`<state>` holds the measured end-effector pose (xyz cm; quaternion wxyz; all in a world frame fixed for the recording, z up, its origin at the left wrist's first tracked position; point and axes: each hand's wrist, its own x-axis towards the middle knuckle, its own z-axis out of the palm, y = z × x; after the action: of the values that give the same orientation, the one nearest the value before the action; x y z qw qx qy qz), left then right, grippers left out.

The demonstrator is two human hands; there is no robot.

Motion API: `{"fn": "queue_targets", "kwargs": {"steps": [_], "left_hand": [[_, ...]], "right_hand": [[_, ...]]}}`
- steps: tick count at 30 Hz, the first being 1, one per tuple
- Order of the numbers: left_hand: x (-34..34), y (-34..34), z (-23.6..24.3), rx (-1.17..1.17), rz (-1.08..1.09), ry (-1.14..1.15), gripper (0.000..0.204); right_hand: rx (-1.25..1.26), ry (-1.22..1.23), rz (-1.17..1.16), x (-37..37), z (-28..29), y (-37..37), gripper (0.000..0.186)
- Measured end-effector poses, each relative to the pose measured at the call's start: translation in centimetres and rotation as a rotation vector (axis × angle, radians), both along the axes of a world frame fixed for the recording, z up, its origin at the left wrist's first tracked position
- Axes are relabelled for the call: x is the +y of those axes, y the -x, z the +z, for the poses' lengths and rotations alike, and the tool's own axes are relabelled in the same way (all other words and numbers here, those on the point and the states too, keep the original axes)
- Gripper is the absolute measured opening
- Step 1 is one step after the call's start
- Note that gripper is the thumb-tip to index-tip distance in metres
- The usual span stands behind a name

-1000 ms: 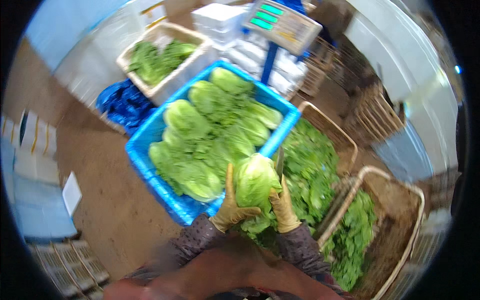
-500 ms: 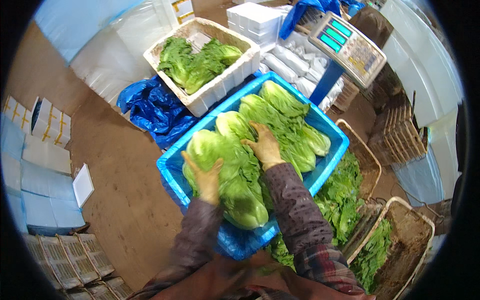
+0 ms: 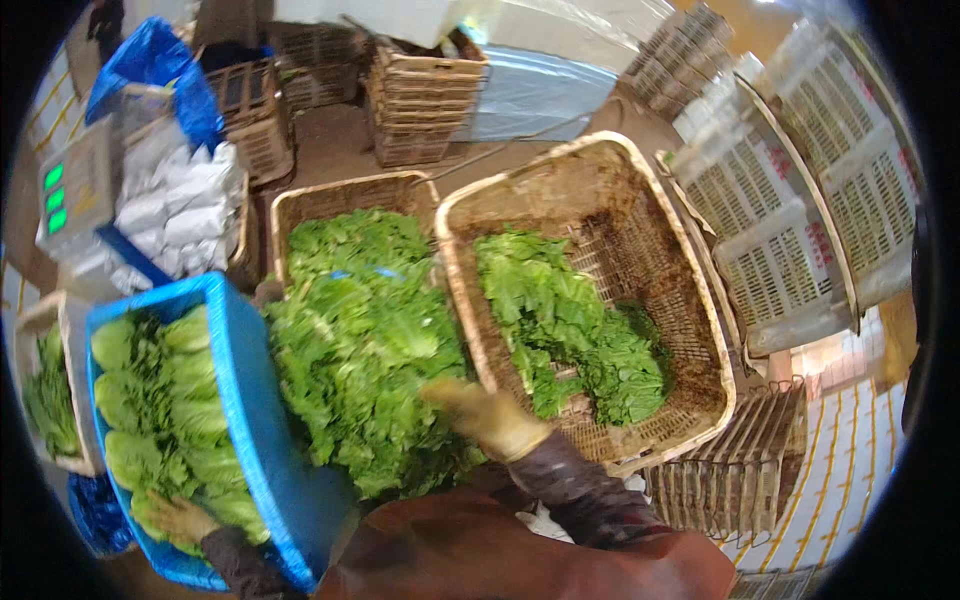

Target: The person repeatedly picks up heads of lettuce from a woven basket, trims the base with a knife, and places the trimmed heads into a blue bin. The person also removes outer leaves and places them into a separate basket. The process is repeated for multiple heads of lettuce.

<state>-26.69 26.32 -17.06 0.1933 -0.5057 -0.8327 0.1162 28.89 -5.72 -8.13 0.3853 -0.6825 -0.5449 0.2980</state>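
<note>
My left hand (image 3: 177,517), in a yellowish glove, rests with spread fingers on the pale green lettuce heads (image 3: 190,375) packed inside a blue-lined crate (image 3: 253,395) at the lower left. My right hand (image 3: 478,410), gloved and blurred by motion, reaches with stretched fingers over the loose green leaves (image 3: 360,350) heaped in the middle crate (image 3: 350,185), near the rim of the dirty plastic crate (image 3: 705,340) on the right. That right-hand crate holds a smaller pile of leaves (image 3: 545,300), with part of its muddy slatted bottom showing.
A scale (image 3: 80,185) and white bags (image 3: 180,200) stand at the upper left. A white box of greens (image 3: 75,390) sits at the far left. Stacked crates (image 3: 420,115) are behind. Slatted crates (image 3: 770,240) and a wire rack (image 3: 725,470) line the right.
The view has swung right toward the leaf crates. My right hand has left the lettuce heads and moved over the loose leaves; my left hand stays in the blue-lined crate.
</note>
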Motion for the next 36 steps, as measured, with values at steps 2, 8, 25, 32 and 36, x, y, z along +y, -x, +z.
{"fn": "queue_targets", "kwargs": {"steps": [2,8,25,32,36], "left_hand": [[-0.1,-2.0,2.4,-0.129,-0.555,-0.592,0.066],[-7.1,-24.5,6.3,-0.849,-0.949,-0.468,0.058],[-29.0,-75.4,-6.1,-2.114,-0.905,1.149,0.106],[-16.8,-54.8,12.1,-2.670,-0.908,0.948,0.133],[-14.9,-42.3,11.4,-2.474,-0.802,0.527,0.114]], "right_hand": [[-0.344,0.321,-0.347,-4.4,0.8,-10.6,0.044],[-0.070,0.593,-0.767,-0.9,-6.0,-33.5,0.067],[0.456,0.106,-0.358,-9.6,-1.2,-32.8,0.053],[0.076,-0.088,-0.576,-1.6,9.5,-14.2,0.057],[0.109,-0.052,-0.287,3.3,7.9,-5.9,0.052]]}}
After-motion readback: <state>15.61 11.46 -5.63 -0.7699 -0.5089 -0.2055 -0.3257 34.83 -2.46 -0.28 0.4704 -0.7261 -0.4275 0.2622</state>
